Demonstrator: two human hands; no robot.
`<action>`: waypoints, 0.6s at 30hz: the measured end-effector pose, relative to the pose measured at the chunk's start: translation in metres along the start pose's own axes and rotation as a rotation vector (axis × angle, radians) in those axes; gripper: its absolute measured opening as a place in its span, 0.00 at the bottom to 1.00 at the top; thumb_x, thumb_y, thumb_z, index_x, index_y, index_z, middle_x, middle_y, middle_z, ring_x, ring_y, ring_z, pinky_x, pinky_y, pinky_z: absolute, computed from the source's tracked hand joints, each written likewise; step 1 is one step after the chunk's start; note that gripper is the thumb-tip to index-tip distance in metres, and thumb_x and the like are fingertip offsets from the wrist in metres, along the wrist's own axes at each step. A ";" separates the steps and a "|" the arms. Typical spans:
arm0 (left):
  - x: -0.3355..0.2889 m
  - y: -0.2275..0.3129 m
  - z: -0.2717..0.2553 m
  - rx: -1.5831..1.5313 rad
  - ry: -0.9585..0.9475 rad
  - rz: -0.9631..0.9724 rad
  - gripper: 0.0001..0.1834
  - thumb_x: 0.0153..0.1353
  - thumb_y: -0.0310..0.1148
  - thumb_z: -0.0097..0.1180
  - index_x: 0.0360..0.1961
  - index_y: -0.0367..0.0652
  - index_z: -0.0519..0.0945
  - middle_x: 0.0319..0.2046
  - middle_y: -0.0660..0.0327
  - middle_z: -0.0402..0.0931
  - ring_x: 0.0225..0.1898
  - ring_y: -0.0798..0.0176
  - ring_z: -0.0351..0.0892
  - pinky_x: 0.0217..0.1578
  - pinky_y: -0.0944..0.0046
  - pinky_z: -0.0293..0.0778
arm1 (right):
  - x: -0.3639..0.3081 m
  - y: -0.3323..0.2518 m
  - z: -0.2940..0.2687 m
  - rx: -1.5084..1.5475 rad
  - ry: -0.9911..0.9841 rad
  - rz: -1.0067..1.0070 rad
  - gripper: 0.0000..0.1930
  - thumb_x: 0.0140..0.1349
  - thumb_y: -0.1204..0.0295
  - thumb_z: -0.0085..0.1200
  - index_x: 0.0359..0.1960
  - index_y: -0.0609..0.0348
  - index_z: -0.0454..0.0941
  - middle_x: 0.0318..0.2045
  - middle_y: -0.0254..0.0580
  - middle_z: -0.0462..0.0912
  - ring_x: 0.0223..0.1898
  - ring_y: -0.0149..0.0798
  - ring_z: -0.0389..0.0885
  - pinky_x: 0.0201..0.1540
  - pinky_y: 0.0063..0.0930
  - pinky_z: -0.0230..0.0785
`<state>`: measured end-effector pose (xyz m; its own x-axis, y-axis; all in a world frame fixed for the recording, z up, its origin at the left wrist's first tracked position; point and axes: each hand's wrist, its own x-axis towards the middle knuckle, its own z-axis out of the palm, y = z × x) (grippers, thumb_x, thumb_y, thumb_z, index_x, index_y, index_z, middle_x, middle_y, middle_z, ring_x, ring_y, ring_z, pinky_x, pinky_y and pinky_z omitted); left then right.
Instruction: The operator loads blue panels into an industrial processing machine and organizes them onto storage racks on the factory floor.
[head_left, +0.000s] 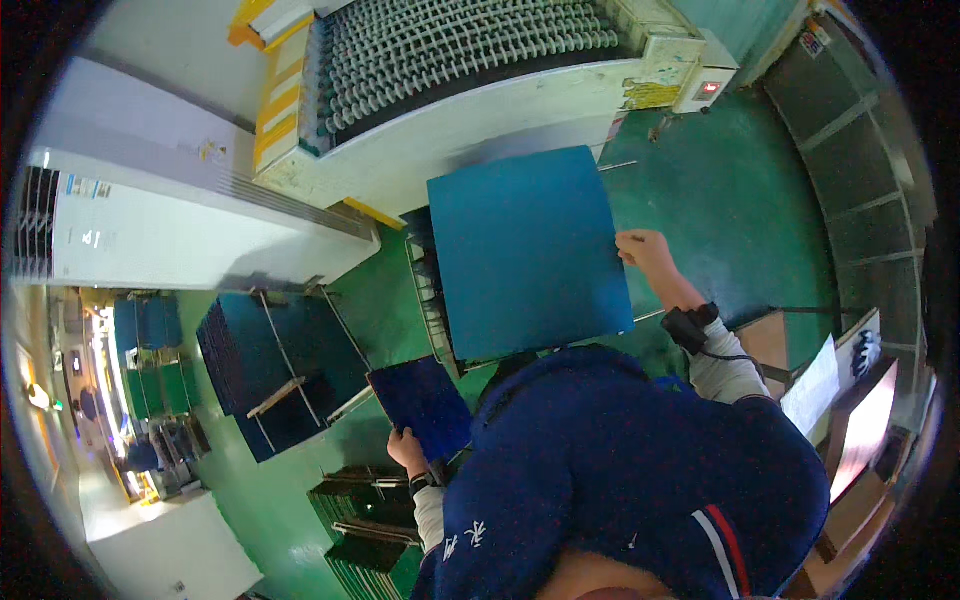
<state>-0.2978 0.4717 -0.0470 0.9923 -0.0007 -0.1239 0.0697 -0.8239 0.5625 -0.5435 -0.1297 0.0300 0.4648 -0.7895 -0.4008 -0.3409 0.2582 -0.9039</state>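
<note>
At the far left, a long white casing (190,245) is seen above the green floor (285,510), and dark blue panels (285,350) are held in a metal rack below it. Further right and lower, a second group of thin dark panels (370,515) is seen. Just above these, a small dark blue panel (425,405) is gripped at its lower left edge by the left hand (407,450) — the fingers are closed on it, and a dark band (421,484) is worn at the wrist. Near the middle, a large teal panel (530,250) is positioned in front of a roller machine (470,60), with part of a dark rack (428,290) showing along its left side. At its right edge the right hand (645,252) is placed, fingers curled — whether the edge is pinched cannot be told. At the far right, a white sheet (812,388) is seen beside a lit screen (872,425).
</note>
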 end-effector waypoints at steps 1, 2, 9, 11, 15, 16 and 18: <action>0.004 0.005 -0.003 0.033 -0.022 0.014 0.09 0.54 0.28 0.63 0.30 0.30 0.82 0.26 0.48 0.82 0.26 0.53 0.79 0.32 0.54 0.73 | -0.002 0.000 -0.001 -0.001 0.015 0.038 0.10 0.63 0.69 0.60 0.34 0.66 0.83 0.22 0.33 0.77 0.24 0.25 0.72 0.27 0.23 0.64; 0.010 0.006 -0.003 0.064 -0.038 0.027 0.09 0.54 0.28 0.63 0.30 0.30 0.82 0.26 0.48 0.82 0.26 0.52 0.79 0.32 0.54 0.73 | -0.003 -0.002 -0.001 0.000 0.026 0.071 0.10 0.63 0.68 0.60 0.35 0.65 0.83 0.23 0.33 0.77 0.24 0.25 0.72 0.28 0.23 0.65; 0.052 -0.004 0.007 -0.057 -0.010 -0.088 0.11 0.56 0.27 0.63 0.35 0.27 0.82 0.29 0.43 0.82 0.29 0.50 0.80 0.34 0.54 0.73 | -0.021 -0.029 0.023 -0.054 0.107 0.145 0.10 0.61 0.67 0.62 0.38 0.61 0.84 0.26 0.30 0.79 0.28 0.25 0.75 0.31 0.23 0.71; 0.065 -0.017 0.008 -0.036 -0.044 -0.089 0.13 0.56 0.27 0.63 0.38 0.26 0.82 0.32 0.42 0.83 0.30 0.49 0.81 0.36 0.54 0.74 | -0.018 -0.022 0.023 -0.071 0.115 0.140 0.10 0.60 0.68 0.62 0.38 0.60 0.83 0.26 0.30 0.79 0.29 0.26 0.76 0.30 0.23 0.70; 0.068 0.016 0.003 0.049 -0.121 -0.059 0.14 0.55 0.26 0.63 0.40 0.25 0.82 0.34 0.42 0.83 0.31 0.48 0.81 0.38 0.54 0.74 | -0.011 -0.006 0.020 -0.088 0.175 0.152 0.09 0.59 0.69 0.62 0.38 0.59 0.83 0.26 0.30 0.78 0.29 0.26 0.76 0.31 0.24 0.70; 0.071 0.001 0.008 0.009 -0.096 -0.030 0.14 0.54 0.26 0.63 0.39 0.25 0.82 0.32 0.42 0.83 0.30 0.48 0.81 0.37 0.53 0.74 | -0.010 -0.008 0.021 -0.099 0.172 0.153 0.08 0.59 0.69 0.62 0.37 0.59 0.83 0.26 0.30 0.78 0.29 0.26 0.76 0.31 0.24 0.70; 0.078 -0.013 0.015 0.022 -0.076 0.032 0.13 0.53 0.27 0.63 0.37 0.25 0.82 0.29 0.44 0.82 0.29 0.49 0.80 0.35 0.53 0.74 | -0.009 -0.011 0.023 -0.120 0.183 0.158 0.08 0.59 0.69 0.61 0.36 0.59 0.82 0.26 0.30 0.78 0.29 0.27 0.76 0.31 0.25 0.69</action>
<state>-0.2229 0.4740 -0.0765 0.9833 -0.0696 -0.1679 0.0347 -0.8350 0.5492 -0.5258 -0.1127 0.0399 0.2459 -0.8350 -0.4922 -0.4973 0.3272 -0.8035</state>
